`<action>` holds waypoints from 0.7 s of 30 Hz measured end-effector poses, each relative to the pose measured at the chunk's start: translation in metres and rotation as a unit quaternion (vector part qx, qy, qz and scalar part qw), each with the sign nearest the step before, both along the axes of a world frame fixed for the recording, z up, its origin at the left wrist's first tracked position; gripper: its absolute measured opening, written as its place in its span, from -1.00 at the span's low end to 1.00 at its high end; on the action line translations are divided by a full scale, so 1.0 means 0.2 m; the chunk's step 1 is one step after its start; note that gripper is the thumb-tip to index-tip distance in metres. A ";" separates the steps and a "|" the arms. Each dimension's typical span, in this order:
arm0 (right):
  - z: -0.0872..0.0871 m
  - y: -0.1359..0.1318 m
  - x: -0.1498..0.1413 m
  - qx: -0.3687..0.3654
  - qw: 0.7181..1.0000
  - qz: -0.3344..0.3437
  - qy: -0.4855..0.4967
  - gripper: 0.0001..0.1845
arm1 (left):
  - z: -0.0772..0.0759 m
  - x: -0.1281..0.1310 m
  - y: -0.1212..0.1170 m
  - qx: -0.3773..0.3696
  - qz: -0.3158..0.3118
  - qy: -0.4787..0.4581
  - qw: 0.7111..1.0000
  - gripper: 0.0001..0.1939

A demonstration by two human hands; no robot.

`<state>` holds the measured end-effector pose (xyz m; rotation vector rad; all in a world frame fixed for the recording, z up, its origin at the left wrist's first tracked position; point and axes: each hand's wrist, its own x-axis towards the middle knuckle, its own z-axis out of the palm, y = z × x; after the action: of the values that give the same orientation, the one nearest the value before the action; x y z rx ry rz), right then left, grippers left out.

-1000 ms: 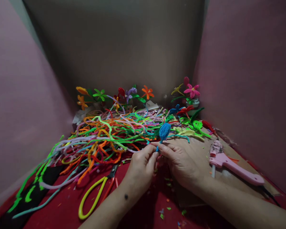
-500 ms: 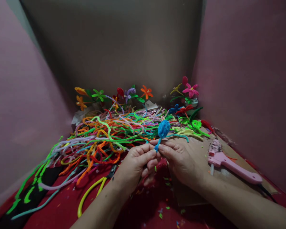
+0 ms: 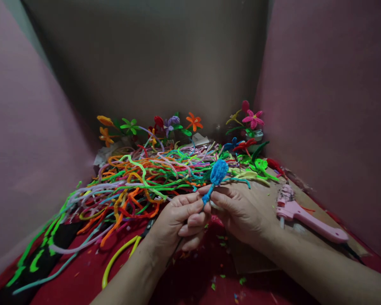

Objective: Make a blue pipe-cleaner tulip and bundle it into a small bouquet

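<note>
A small blue pipe-cleaner bud (image 3: 218, 171) on a short blue stem stands up between my two hands at the middle of the view. My left hand (image 3: 178, 220) pinches the lower end of the stem with thumb and forefinger, its other fingers curled under. My right hand (image 3: 238, 212) closes on the same stem from the right, fingertips meeting the left hand's. Both hands hover just above the red cloth (image 3: 82, 275), in front of a big tangle of coloured pipe cleaners (image 3: 139, 182).
Yellow-handled scissors (image 3: 117, 262) lie on the cloth under my left forearm. A pink glue gun (image 3: 307, 220) rests on cardboard (image 3: 266, 199) at the right. Finished pipe-cleaner flowers (image 3: 193, 123) and a pink flower in a small pot (image 3: 253, 120) stand along the back wall. Pink walls close both sides.
My left hand has turned, its fingers curling under and its wrist shifting left, now covering more of the scissors. The blue bud has tilted and risen slightly; my right hand barely moved.
</note>
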<state>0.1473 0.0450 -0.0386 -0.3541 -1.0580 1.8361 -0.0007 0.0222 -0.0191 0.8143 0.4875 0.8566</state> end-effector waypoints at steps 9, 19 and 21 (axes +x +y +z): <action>0.00 0.00 0.00 0.023 1.000 0.001 0.000 -0.85 | -0.02 0.00 0.00 -0.001 -0.006 -0.025 1.000 -0.84; -0.04 0.02 -0.01 0.013 0.997 -0.078 -0.028 -0.88 | 0.02 0.03 -0.02 0.199 0.141 0.337 0.910 -0.77; -0.04 0.02 -0.01 0.004 0.996 -0.086 -0.022 -0.93 | 0.00 0.04 -0.03 0.316 0.212 0.450 0.808 -0.80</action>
<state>0.1444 0.0492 -0.0469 -0.4689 -1.0320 1.6772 0.0077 0.0172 -0.0187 1.8006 1.2980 1.0245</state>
